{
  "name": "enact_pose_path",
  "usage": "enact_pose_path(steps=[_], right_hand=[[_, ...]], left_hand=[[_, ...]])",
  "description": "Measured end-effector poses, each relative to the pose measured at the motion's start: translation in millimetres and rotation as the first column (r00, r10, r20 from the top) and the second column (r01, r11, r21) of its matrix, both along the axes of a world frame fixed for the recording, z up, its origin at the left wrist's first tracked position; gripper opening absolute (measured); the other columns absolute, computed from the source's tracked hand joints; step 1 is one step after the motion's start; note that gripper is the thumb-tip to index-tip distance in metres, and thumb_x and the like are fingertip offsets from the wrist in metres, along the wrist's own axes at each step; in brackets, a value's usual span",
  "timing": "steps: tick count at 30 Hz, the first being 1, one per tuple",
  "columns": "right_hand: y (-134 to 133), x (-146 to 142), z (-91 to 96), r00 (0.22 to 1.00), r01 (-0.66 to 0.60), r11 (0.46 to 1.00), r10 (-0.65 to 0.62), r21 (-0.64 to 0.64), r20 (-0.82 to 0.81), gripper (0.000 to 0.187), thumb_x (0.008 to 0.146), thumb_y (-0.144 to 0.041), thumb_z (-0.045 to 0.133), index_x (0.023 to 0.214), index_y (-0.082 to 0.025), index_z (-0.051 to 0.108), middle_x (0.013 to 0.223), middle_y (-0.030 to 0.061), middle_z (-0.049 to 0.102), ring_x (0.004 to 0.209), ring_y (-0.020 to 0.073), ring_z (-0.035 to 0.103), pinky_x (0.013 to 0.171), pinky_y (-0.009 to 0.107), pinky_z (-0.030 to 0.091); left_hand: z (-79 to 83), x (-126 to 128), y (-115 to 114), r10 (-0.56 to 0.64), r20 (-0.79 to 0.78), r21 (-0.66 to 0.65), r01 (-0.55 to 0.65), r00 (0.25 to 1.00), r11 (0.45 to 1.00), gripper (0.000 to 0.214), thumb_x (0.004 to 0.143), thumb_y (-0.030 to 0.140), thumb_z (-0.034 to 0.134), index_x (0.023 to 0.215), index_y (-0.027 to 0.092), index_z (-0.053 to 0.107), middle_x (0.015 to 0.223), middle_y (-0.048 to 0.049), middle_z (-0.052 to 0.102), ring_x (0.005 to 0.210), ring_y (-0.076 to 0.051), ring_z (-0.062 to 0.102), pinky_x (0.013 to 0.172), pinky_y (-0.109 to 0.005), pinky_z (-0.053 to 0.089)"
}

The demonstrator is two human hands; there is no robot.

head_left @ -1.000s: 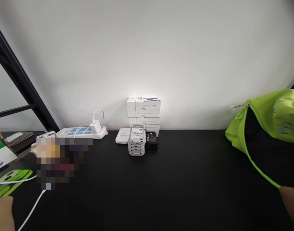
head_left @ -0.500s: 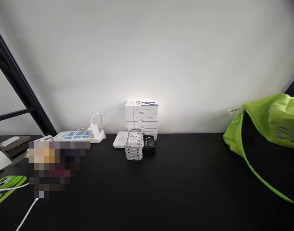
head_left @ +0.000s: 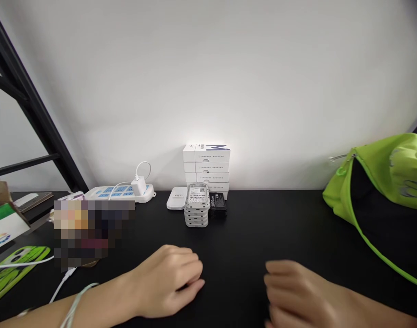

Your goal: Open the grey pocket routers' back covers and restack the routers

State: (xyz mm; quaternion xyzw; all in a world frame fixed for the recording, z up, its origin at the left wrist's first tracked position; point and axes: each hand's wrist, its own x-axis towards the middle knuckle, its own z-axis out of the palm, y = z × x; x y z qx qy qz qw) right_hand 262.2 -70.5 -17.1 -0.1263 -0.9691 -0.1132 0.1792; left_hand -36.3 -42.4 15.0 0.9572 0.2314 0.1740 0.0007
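My left hand [head_left: 169, 280] rests on the black desk [head_left: 263, 228] at the front, its fingers loosely curled and holding nothing I can see. My right hand [head_left: 297, 291] hovers or rests to its right, blurred, with the fingers slightly apart and empty. A thin bracelet [head_left: 75, 304] circles my left wrist. Straight ahead of both hands, well out of reach of the fingertips, stands a stack of white flat devices [head_left: 196, 205]. A black battery pack [head_left: 218, 205] marked 3000 lies beside it, and a white flat device [head_left: 176, 198] lies to its left.
Several white boxes [head_left: 206, 166] are piled against the wall. A white power strip [head_left: 119, 193] holds a plugged-in charger. A pixelated patch [head_left: 92, 228] covers the desk's left part. A green bag [head_left: 375, 182] sits at right; a green mat [head_left: 17, 269] and cardboard box [head_left: 3, 214] sit at left.
Both hands have moved in from the lower corners to the front middle of the desk. The view has shifted slightly, and the objects on the desk have not moved.
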Motion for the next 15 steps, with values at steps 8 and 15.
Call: enact_pose_path(steps=[8,15], right_hand=[[55.7,-34.3,13.6,0.978,0.208,0.939,-0.200,-0.274,0.056,0.030,0.095,-0.024,0.040,0.066,-0.022,0.045,0.055,-0.0043,0.046,0.047,0.0110,0.032,0.053,0.028,0.028],[76.8,-50.3,3.7,0.971,0.224,0.891,-0.238,-0.395,0.014,0.020,0.090,-0.022,0.045,0.071,-0.022,0.040,0.061,-0.0057,0.045,0.051,0.0102,0.031,0.053,0.026,0.027]], left_hand=[[-9.7,33.5,25.8,0.175,0.012,-0.374,-0.158,0.984,0.914,0.031,0.088,0.019,0.052,0.064,0.019,0.033,0.051,0.0080,0.036,0.046,-0.008,0.033,0.050,-0.023,0.024],[-12.1,33.6,43.6,0.149,0.031,-0.396,-0.125,0.988,0.910,0.028,0.088,0.019,0.053,0.065,0.019,0.037,0.052,0.0079,0.037,0.048,-0.008,0.037,0.050,-0.022,0.026]])
